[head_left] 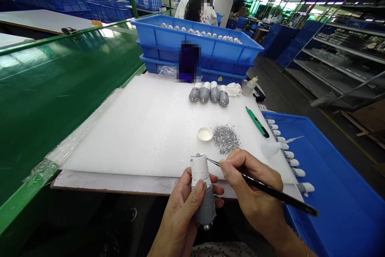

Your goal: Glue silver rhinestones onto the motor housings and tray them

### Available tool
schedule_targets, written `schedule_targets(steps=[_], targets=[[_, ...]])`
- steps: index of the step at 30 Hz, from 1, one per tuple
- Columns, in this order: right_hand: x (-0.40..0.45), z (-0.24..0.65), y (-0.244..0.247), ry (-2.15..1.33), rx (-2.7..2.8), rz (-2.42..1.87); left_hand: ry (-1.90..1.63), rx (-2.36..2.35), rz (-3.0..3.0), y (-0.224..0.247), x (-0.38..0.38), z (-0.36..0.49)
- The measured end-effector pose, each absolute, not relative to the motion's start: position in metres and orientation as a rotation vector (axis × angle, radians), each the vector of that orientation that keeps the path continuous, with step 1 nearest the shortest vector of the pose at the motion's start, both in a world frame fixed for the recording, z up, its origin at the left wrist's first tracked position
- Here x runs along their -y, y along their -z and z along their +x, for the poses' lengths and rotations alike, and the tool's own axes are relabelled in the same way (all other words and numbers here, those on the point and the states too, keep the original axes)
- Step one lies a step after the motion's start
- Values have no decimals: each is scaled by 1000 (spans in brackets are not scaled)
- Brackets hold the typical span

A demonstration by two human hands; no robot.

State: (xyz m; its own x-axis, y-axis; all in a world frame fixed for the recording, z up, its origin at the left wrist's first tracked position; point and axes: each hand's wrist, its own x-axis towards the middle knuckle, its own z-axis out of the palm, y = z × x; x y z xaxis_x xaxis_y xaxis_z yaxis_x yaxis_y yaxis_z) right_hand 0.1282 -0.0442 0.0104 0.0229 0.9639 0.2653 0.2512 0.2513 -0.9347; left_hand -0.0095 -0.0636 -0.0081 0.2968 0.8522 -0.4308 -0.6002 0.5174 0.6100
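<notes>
My left hand is closed around a white and grey cylindrical part, held upright with its white end up. In my right hand is a thin black tool, gripped like a pen, its fine metal tip close to the right side of the white end. Whether the tip touches is too small to tell. Beyond my hands, a pile of small silvery pieces lies on the white foam sheet, beside a small round white dish.
Several similar parts stand at the sheet's back, near a squeeze bottle. A green cutter lies at right. Stacked blue crates rise behind; a blue bin holds more parts. A person sits beyond.
</notes>
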Motion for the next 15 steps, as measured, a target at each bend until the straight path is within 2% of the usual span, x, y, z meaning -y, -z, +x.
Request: schedule_targets(steps=[15], targets=[[44,129,-5,-863,1447,-1194,-997,-809,354,7,63,-7]])
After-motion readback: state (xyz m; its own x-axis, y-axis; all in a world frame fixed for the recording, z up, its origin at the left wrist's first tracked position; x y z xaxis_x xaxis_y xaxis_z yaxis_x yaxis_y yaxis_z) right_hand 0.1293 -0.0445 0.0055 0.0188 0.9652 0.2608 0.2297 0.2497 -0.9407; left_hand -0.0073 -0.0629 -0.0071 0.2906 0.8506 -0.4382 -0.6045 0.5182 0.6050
